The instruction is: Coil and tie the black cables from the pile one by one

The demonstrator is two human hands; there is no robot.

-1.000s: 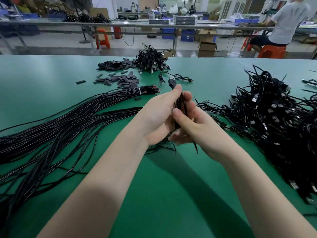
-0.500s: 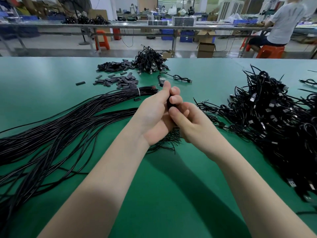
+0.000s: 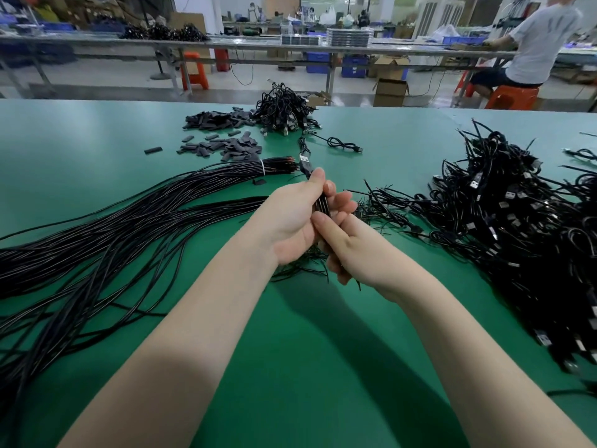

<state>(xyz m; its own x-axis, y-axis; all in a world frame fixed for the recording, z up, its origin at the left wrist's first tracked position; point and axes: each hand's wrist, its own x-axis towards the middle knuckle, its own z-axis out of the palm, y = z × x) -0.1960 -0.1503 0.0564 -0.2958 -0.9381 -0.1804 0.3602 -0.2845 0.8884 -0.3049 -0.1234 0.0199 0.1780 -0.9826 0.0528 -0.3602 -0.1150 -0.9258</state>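
A coiled black cable (image 3: 322,204) is held upright between both hands at the table's middle, its USB plug (image 3: 305,164) sticking out above the fingers. My left hand (image 3: 292,218) grips the coil from the left. My right hand (image 3: 347,245) grips its lower part from the right, thumb against the strands. Thin black tie ends (image 3: 302,265) poke out below the hands. A long bundle of uncoiled black cables (image 3: 113,231) fans across the table's left. A large pile of tangled cables (image 3: 523,227) lies on the right.
The green table (image 3: 323,367) holds a heap of short black sleeves (image 3: 226,145) and a small pile of coiled cables (image 3: 286,111) at the back. One tied cable (image 3: 342,144) lies alone beyond the hands. A person sits at a far bench (image 3: 536,37).
The USB plug, hidden by my fingers half a second ago, sticks out above them again. Both hands have shifted a little along the coil.
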